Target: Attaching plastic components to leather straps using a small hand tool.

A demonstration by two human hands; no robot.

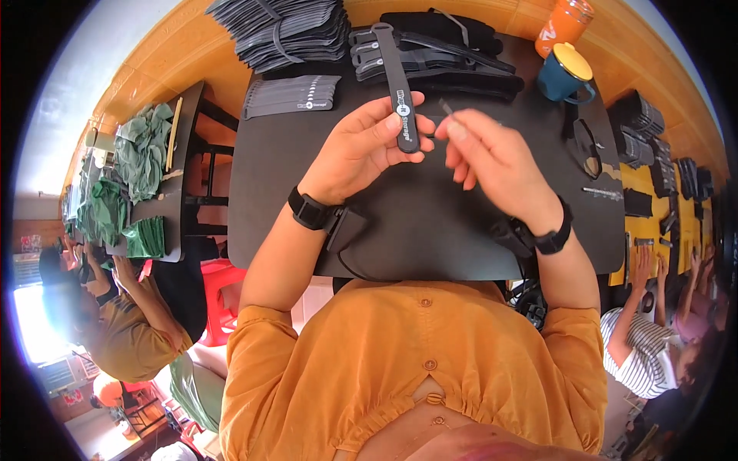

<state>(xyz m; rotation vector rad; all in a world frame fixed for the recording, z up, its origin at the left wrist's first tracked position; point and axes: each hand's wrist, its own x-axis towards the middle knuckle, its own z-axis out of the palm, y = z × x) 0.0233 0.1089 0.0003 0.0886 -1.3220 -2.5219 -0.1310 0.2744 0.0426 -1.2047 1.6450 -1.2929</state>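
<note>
My left hand (pixel 350 150) grips a dark grey fabric strap (pixel 397 81) between thumb and fingers, over the middle of the table. The strap points away from me, its looped end farthest and its rounded, printed end by my thumb. Just to the right, my right hand (pixel 503 154) pinches a small, thin dark piece (pixel 447 110) between thumb and forefinger; its kind is too small to make out. The two hands are close but apart. Beyond them, a flat row of grey straps (pixel 288 96) lies at the left and a pile of black straps (pixel 450 65) at the centre.
A tall banded stack of grey straps (pixel 284 34) stands at the far left of the black table (pixel 415 234). A teal mug (pixel 559 77) with a yellow lid and an orange bottle (pixel 563 29) stand far right. People work at tables on both sides.
</note>
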